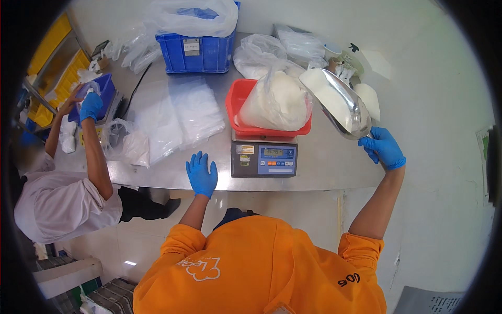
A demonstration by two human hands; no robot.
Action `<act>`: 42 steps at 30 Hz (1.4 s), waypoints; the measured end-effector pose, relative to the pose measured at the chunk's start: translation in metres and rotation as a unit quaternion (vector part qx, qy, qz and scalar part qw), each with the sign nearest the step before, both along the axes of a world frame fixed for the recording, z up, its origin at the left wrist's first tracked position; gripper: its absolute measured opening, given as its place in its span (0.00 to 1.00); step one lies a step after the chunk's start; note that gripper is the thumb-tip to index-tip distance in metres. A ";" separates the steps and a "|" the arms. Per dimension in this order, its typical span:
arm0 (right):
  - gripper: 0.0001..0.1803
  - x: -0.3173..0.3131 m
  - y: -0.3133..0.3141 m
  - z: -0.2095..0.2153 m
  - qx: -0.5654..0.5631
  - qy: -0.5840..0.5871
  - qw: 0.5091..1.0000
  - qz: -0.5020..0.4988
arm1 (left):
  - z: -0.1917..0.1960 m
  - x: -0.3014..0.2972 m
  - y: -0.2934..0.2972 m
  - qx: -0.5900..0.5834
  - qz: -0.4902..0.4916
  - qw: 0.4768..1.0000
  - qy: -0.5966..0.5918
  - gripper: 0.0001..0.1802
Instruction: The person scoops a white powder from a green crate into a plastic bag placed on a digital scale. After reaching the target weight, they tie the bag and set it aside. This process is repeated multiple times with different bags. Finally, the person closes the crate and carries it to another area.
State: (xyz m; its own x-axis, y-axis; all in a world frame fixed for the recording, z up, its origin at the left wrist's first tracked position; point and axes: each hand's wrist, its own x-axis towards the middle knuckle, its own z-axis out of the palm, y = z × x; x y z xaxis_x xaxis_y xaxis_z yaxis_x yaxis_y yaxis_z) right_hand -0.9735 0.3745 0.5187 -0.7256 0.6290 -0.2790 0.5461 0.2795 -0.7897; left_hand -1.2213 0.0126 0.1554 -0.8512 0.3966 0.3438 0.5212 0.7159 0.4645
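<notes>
My right hand (386, 148), in a blue glove, grips the handle of a shiny metal scoop (356, 118). White powder lies in the scoop, whose mouth is close to the right side of a clear plastic bag (276, 100) full of white powder. That bag leans in a red tray (234, 111) on a digital weighing scale (251, 168) with a lit display. Also gloved in blue, my left hand (202, 174) is at the front edge of the metal table (319, 175), left of the scale, fingers spread and holding nothing.
Flat clear plastic bags (196, 112) lie left of the scale. Behind them stands a blue crate (198, 55) with a plastic liner. More bags (261, 49) and a white scoop-like piece (368, 99) are at the back right. At left, a co-worker (73, 201) handles a blue bin (107, 91).
</notes>
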 end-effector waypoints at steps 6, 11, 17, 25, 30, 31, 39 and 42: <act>0.10 0.016 -0.006 -0.011 -0.009 0.046 0.998 -0.030 | 0.001 0.000 -0.001 0.000 0.004 1.000 -0.002 0.22; 0.11 0.003 -0.010 -0.026 -0.004 0.031 0.998 -0.058 | 0.001 0.001 -0.001 0.002 0.007 1.000 -0.001 0.22; 0.12 -0.034 -0.007 -0.044 0.049 -0.104 0.993 0.030 | 0.002 0.002 0.000 0.009 0.002 1.000 0.000 0.22; 0.13 -0.028 -0.009 -0.042 0.014 -0.056 0.997 0.046 | 0.001 0.001 -0.002 0.000 0.010 1.000 -0.008 0.22; 0.14 -0.046 -0.018 -0.041 0.038 -0.097 0.993 0.048 | 0.003 0.001 -0.004 -0.007 0.008 1.000 -0.005 0.22; 0.14 -0.047 -0.019 -0.041 0.033 -0.089 0.994 0.050 | 0.002 0.001 -0.004 -0.002 0.006 1.000 -0.006 0.22; 0.10 0.000 -0.022 -0.047 -0.052 0.058 0.997 -0.011 | 0.004 0.002 -0.004 0.016 0.008 1.000 -0.012 0.25; 0.09 0.008 -0.025 -0.054 -0.053 0.098 0.994 -0.020 | 0.004 0.003 -0.001 0.011 0.015 1.000 -0.011 0.26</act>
State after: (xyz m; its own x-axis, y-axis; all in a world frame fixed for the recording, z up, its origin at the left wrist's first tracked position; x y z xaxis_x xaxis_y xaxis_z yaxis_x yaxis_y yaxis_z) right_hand -0.9656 0.3493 0.4648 -0.7476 0.6328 -0.2016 0.3884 0.1704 -0.9056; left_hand -1.2184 0.0111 0.1598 -0.8701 0.3623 0.3343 0.4889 0.7207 0.4915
